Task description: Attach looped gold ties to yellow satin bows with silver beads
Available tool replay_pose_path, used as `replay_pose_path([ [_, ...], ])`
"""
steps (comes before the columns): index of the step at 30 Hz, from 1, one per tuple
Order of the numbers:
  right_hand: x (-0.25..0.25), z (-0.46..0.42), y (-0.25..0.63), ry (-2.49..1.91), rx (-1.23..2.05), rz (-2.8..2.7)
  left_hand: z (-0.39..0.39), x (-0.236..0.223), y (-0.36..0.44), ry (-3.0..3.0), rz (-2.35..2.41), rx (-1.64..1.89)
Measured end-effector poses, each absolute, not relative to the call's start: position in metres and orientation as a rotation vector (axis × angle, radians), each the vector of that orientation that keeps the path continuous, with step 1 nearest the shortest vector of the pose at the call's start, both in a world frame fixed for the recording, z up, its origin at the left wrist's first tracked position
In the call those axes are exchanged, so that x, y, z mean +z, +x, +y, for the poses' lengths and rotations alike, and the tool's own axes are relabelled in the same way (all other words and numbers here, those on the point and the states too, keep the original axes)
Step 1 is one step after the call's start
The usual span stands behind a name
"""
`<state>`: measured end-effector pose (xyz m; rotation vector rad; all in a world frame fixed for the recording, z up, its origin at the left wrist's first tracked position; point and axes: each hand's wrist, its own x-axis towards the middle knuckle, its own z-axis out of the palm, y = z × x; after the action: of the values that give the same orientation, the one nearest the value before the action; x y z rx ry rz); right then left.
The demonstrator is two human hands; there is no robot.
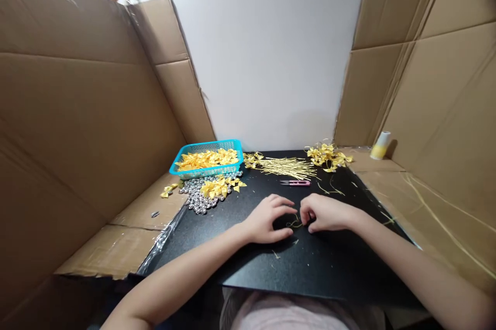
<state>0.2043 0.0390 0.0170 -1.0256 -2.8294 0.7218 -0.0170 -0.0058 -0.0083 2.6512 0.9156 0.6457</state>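
Note:
My left hand [270, 218] rests low over the black table, its fingers spread and apart. In the gap between my hands lies a thin yellow string [295, 223], loosely looped. My right hand [320, 212] is closed, thumb and fingers curled together where one end of the string meets them; the exact grip is partly hidden. Just beyond the hands lies a pair of pink-handled thread snips [295, 183]. Behind the snips a bundle of straight yellow strings [289, 167] is spread out.
A blue basket [241, 157] of yellow ribbon pieces stands back left, with silver beads [198, 201] and loose yellow pieces [219, 187] before it. Yellow ribbon bows [327, 156] are piled back right. A thread cone [380, 145] stands near the right cardboard wall [442, 97]; another cardboard wall [81, 108] is left.

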Motion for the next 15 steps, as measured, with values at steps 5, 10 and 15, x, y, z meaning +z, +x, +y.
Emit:
replay_pose_path([
  [5,0.019,0.040,0.219,-0.744,0.308,-3.020,-0.013,-0.020,-0.013,2.713,0.785,0.414],
  [10,0.019,0.046,0.215,-0.394,0.207,-3.106,-0.013,-0.021,-0.017,2.655,0.846,0.387],
  [15,-0.009,0.049,0.222,-0.363,0.219,-2.949,-0.018,-0.027,-0.014,2.714,0.967,0.364],
])
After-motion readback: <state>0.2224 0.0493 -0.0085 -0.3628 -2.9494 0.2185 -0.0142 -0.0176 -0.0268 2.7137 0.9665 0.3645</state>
